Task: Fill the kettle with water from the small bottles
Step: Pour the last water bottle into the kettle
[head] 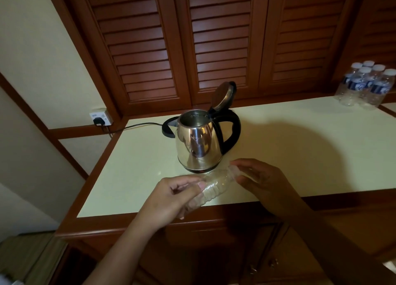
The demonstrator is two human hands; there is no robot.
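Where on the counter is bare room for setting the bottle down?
Widest: counter between kettle and capped bottles at far right. Smaller: left of the kettle, this side of the cord. Crowded: before the kettle, where left hand and right hand hold the bottle.

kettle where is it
In the head view the kettle stands mid-frame on the counter, just behind the bottle that the left hand and right hand hold; the spare bottles are far to its right.

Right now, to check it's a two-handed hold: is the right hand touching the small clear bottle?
Touching. The head view shows the right hand pinching one end of the small clear bottle between thumb and fingers.
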